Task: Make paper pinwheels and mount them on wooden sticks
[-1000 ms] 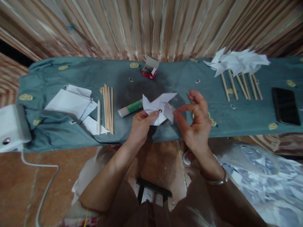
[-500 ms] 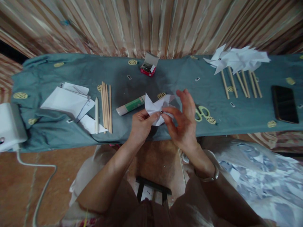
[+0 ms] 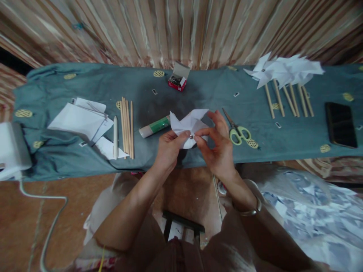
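A white folded paper pinwheel (image 3: 189, 122) is held above the near edge of the cloth-covered table. My left hand (image 3: 168, 150) pinches its left side, the thumb near the centre. At the centre sits a small shiny metal pin (image 3: 191, 136). My right hand (image 3: 217, 151) has thumb and forefinger closed on that pin, its other fingers raised. A green and white glue stick (image 3: 154, 127) lies just left of the pinwheel. Green-handled scissors (image 3: 239, 135) rest to the right of my right hand. Behind stands an open red box (image 3: 177, 81) of small metal pins.
At the left are white paper sheets (image 3: 76, 122), a white marker-like stick (image 3: 115, 138), several wooden sticks (image 3: 127, 130) and a white device (image 3: 14, 151) with a cable. At the right lie several pinwheels on sticks (image 3: 290, 71) and a black phone (image 3: 341, 124).
The pinwheel has turned and shifted slightly left in my hands. My right hand's raised fingers have come down and inward, and the scissors' blades now show.
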The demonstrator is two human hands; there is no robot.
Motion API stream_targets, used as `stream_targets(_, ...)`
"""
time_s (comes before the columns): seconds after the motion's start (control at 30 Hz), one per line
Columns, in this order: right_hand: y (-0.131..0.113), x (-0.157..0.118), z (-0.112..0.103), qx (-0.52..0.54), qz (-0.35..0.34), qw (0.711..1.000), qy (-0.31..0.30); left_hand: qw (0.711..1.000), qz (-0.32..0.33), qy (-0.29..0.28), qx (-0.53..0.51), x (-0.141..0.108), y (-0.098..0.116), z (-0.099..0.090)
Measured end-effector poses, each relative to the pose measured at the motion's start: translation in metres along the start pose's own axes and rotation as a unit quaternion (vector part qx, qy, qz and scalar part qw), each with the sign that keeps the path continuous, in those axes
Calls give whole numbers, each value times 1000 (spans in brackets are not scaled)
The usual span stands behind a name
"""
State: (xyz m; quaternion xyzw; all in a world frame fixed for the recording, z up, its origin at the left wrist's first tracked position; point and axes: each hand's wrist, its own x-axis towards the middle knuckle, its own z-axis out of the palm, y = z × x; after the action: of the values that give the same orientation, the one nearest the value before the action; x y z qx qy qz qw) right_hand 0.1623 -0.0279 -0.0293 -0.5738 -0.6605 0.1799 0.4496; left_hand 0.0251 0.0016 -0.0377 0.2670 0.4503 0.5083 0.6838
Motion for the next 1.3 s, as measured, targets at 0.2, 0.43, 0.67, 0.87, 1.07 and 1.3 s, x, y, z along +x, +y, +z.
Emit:
stream_targets(0.2,12,1,6,-11,-12,1000,15,1000,10,11,-12,5,-2,3)
stream_targets(0.43,14,5,4,24,20,999,19,997,66,19,33,14,0,7)
stream_targets(0.67,22,6,-3,-4,34,999,41,955,198,45,215,31,6,5)
stream_targets(0.87,24,13,-8,118,109,984,79,987,131,27,93,25,11,10)
stream_targets(1.07,20,20,-9,421,270,863,65,999,-15,-50,13,7,6,12)
stream_targets(1.3,14,19,-14,484,328,812,14,998,-22,-54,31,3,7,7)
